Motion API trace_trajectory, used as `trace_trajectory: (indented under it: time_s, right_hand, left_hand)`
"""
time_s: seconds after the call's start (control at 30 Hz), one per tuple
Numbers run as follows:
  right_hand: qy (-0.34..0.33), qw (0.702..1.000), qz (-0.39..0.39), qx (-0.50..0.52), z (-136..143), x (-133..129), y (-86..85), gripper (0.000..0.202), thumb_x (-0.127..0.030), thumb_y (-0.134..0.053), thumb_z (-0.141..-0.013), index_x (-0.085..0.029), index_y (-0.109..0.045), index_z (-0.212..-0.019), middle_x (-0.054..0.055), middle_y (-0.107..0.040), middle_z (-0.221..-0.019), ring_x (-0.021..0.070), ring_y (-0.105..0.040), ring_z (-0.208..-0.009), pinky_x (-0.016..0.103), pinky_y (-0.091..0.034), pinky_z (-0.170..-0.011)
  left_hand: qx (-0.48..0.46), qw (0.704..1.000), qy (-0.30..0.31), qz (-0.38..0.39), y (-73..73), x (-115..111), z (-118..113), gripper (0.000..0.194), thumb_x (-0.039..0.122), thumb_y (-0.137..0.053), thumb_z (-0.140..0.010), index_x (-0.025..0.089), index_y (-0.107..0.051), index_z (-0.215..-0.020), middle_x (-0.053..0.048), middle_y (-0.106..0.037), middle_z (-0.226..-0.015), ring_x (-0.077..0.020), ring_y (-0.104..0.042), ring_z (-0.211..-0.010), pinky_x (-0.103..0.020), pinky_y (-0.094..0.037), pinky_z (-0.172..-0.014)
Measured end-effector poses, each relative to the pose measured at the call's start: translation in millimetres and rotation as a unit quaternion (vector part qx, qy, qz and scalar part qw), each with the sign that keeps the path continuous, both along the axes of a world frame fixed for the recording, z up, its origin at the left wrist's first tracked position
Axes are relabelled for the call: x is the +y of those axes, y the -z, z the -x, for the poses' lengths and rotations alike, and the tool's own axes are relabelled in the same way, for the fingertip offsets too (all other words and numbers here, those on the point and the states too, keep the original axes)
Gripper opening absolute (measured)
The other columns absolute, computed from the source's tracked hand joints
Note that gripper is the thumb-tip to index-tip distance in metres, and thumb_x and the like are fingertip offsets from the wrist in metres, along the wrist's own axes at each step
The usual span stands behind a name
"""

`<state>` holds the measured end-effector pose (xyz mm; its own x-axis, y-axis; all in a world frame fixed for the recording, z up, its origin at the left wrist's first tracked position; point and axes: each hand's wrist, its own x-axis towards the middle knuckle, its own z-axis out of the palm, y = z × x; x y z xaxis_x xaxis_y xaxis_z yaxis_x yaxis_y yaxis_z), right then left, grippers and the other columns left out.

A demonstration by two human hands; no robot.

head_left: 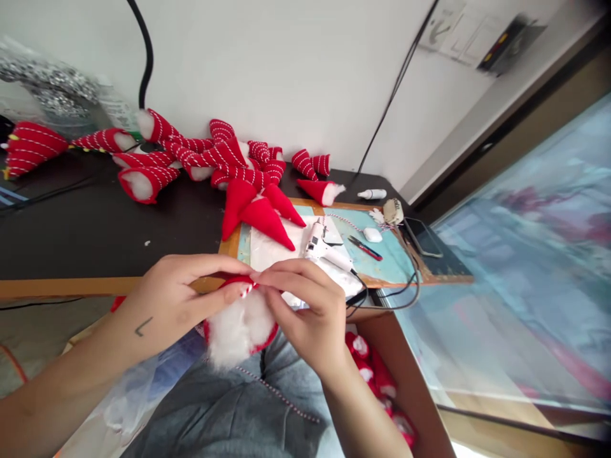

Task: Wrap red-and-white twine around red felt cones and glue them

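Over my lap, a red felt cone stuffed with white fluff [233, 331] is held with its open end towards me. My left hand [186, 286] pinches its upper rim between thumb and fingers, beside a short bit of red-and-white twisted cord [247, 291]. At the same rim, the fingertips of my right hand [305, 305] press together on the cord; the exact grip is partly hidden. A longer piece of this cord [281, 395] trails across my grey trousers. Just beyond my hands, a white glue gun [324, 248] lies on a sheet on the table.
Plain red cones [265, 219] and several striped red stuffed cones [205, 156] lie along the wall. On the blue board [396, 254] are a cutter [365, 248] and a white case [372, 235]. A phone [422, 236] lies right. A cardboard box [405, 369] holds red pieces.
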<state>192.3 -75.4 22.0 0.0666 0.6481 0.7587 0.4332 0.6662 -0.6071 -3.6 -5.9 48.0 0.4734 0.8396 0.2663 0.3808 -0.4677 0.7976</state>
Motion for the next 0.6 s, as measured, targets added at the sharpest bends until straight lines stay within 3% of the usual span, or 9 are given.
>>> trace_trajectory:
  time_s: [0.2, 0.37, 0.5, 0.6]
  right_hand:
    - [-0.018, 0.999, -0.026, -0.033, -5.1, 1.1, 3.2, 0.02, -0.008, -0.068, -0.098, -0.023, -0.081, -0.103, 0.004, -0.078, -0.101, 0.0141, -0.076, -0.091, 0.026, -0.066, -0.083]
    - [-0.018, 0.992, -0.073, -0.104, -11.8, 0.8, 5.4, 0.024, -0.01, -0.066, -0.103, -0.024, -0.08, -0.115, 0.005, -0.077, -0.107, 0.0138, -0.076, -0.092, 0.024, -0.067, -0.08]
    - [0.019, 0.979, -0.069, -0.192, -18.6, -2.1, 4.1, 0.027, -0.014, -0.062, -0.106, -0.028, -0.079, -0.122, 0.004, -0.08, -0.109, 0.0155, -0.077, -0.088, 0.025, -0.066, -0.075]
    - [0.035, 0.969, -0.066, -0.235, -21.6, -3.1, 2.3, 0.028, -0.015, -0.064, -0.105, -0.031, -0.079, -0.123, 0.002, -0.08, -0.11, 0.0157, -0.078, -0.09, 0.024, -0.065, -0.077]
  left_hand:
    - [-0.067, 0.992, 0.027, 0.102, 6.5, -0.9, -2.2, 0.015, 0.037, -0.078, -0.081, 0.029, -0.088, -0.089, 0.0, -0.082, -0.078, -0.0176, -0.073, -0.066, -0.018, -0.054, -0.06]
    - [-0.102, 0.971, -0.012, 0.214, 3.6, -3.6, -6.2, 0.022, 0.042, -0.081, -0.076, 0.022, -0.087, -0.083, -0.005, -0.082, -0.08, -0.0189, -0.072, -0.067, -0.019, -0.053, -0.057]
    - [-0.11, 0.956, 0.047, 0.267, 9.0, 5.4, -4.9, 0.023, 0.042, -0.081, -0.074, 0.021, -0.087, -0.08, -0.008, -0.082, -0.082, -0.0225, -0.074, -0.075, -0.023, -0.055, -0.061]
    - [-0.127, 0.946, 0.077, 0.287, 12.4, 9.3, -3.2, 0.024, 0.043, -0.082, -0.073, 0.02, -0.087, -0.08, -0.01, -0.079, -0.078, -0.0229, -0.072, -0.069, -0.026, -0.055, -0.057]
